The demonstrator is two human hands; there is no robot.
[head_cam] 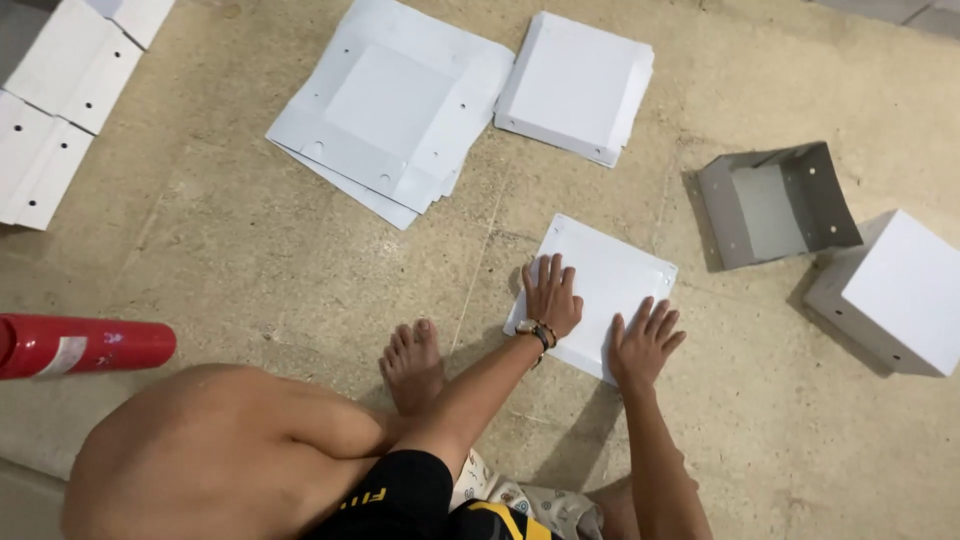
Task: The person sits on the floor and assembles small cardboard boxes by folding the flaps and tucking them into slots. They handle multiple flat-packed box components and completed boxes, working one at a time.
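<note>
Pressing flat on a white cardboard sheet [610,280] on the floor [250,260], the left hand [550,295] and right hand [645,345] lie spread. Two folded boxes [775,205] stand nearby; a stack of flat blanks [390,110] remains unfolded.

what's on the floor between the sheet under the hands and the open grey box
Nothing: in the head view the stretch of floor between the white sheet and the open grey box is bare, apart from the box's shadow.
</note>
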